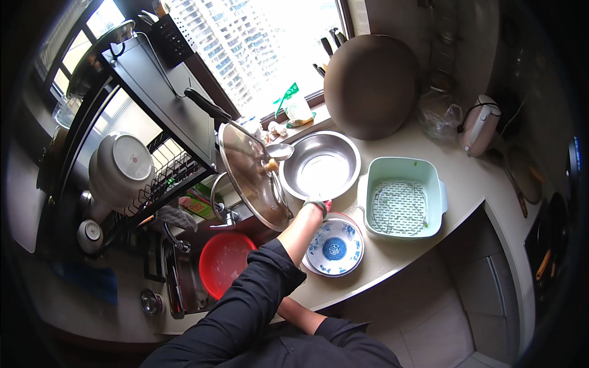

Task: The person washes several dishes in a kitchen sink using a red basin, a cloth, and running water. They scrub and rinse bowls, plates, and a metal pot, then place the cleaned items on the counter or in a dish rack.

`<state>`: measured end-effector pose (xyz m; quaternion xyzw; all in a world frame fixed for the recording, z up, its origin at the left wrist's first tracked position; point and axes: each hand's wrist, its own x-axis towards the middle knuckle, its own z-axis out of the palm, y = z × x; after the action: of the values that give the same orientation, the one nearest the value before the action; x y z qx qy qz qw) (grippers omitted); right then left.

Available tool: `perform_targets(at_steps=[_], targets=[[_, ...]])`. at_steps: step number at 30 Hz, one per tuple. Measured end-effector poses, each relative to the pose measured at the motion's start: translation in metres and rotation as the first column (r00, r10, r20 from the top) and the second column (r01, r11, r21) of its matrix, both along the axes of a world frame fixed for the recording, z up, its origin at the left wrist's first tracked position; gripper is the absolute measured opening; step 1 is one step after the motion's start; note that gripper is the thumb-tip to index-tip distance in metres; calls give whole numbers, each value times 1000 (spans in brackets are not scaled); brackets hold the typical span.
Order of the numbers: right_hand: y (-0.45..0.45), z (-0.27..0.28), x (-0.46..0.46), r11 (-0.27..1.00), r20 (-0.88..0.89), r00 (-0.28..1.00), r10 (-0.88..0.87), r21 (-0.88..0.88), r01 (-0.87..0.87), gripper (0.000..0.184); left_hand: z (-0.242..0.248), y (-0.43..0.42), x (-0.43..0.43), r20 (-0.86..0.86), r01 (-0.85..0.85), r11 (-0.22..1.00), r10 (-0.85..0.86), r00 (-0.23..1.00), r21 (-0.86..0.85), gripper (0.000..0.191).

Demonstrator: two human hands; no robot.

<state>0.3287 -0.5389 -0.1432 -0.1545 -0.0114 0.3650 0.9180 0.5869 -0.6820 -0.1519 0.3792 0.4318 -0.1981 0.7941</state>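
My left hand [327, 206] is at the near rim of a stainless steel bowl [294, 177]; glare and the wrist hide most of its fingers, so its grip cannot be told. A green band circles that wrist. Just below it, a blue-and-white patterned bowl [334, 249] rests on other dishes. My right hand is out of sight; its forearm passes beneath my left sleeve. Left of the sleeve, a red plastic basin [225, 262] sits in the sink [201, 292]. A mint-green basin with a slotted draining insert [400, 204] stands on the counter at the right.
A glass pan lid [248, 179] leans over the faucet [228, 216]. A black dish rack [177, 184] holds a pale pot [122, 168] at left. A large round brown board [370, 87], knives [327, 46] and a pink kettle [481, 126] stand at the back.
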Motion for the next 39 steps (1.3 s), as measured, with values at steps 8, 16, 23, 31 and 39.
perform_targets(at_steps=[8, 16, 23, 31, 39], targets=[[2, -9, 12, 999, -14, 1000, 25, 40, -25, 40, 2, 12, 4, -41, -46, 985, 54, 998, 164, 18], [0, -15, 19, 998, -21, 1000, 13, 61, -12, 40, 20, -8, -1, 24, -170, 985, 169, 985, 41, 10], [-6, -24, 13, 998, -28, 1000, 9, 63, -7, 40, -4, -8, 7, 29, -63, 995, 66, 997, -78, 23], [1, -36, 10, 992, -39, 999, 25, 123, -20, 40, 21, -17, -9, -59, 42, 997, -47, 997, -70, 41], [-4, -11, -3, 998, -122, 991, -55, -13, 54, 40, 13, -12, -6, -61, 74, 967, -91, 994, -244, 42]])
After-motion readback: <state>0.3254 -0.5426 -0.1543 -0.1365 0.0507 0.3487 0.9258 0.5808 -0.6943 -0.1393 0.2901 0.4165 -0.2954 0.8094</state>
